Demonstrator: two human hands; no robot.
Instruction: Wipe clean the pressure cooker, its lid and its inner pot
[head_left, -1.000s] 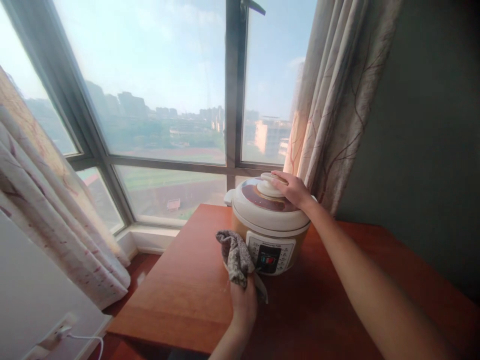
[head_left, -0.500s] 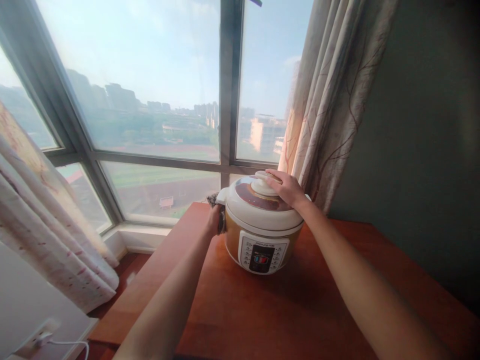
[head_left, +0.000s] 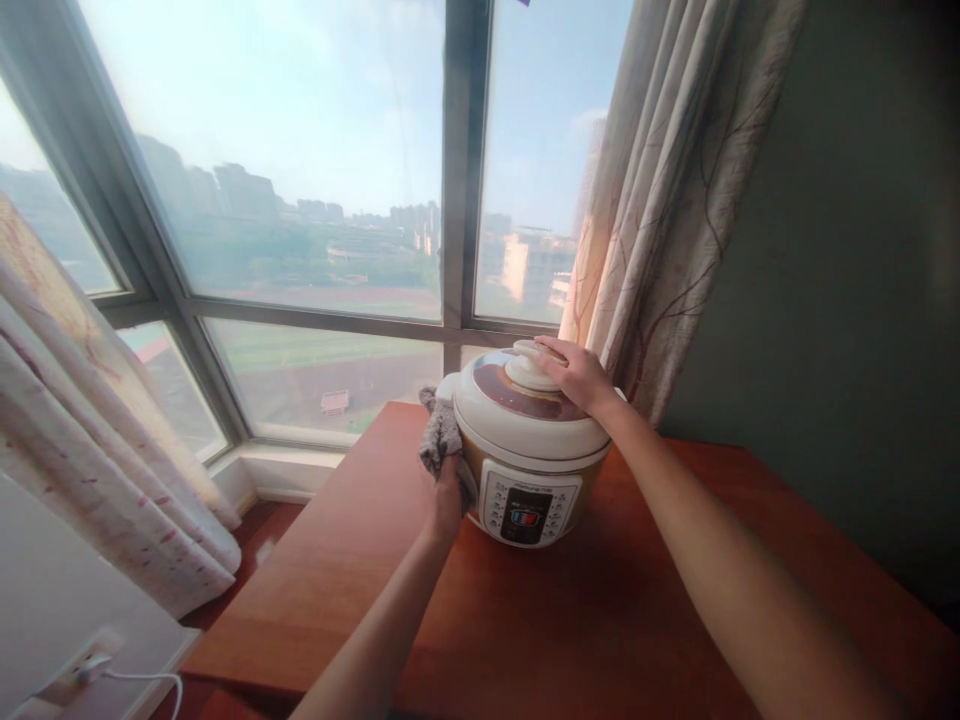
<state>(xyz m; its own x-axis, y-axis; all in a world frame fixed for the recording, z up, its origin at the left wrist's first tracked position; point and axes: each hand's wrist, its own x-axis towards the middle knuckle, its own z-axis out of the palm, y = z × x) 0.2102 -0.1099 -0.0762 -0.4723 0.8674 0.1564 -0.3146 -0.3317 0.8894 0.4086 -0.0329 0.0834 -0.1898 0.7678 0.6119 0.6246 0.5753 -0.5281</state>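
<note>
An electric pressure cooker (head_left: 536, 440), white on top with a gold-brown body and a front control panel, stands upright on the reddish wooden table (head_left: 360, 500). My right hand (head_left: 577, 375) is closed over the white knob (head_left: 529, 365) on its lid. At the cooker's left side, my left hand (head_left: 448, 500) holds a grey patterned cloth (head_left: 441, 435) against the body, below the side handle (head_left: 448, 387). Part of the cloth and some left fingers are hidden against the cooker.
Large windows (head_left: 322, 200) rise behind the table. Curtains hang at the right (head_left: 660, 220) and left (head_left: 90, 450). A dark wall (head_left: 825, 300) borders the table's right side. Low at the left, a white cable (head_left: 150, 677) runs from a wall socket (head_left: 82, 672).
My left hand and the cloth have moved toward me and slightly right, down the cooker's left side, and more of the cloth shows. My right hand stays on the knob.
</note>
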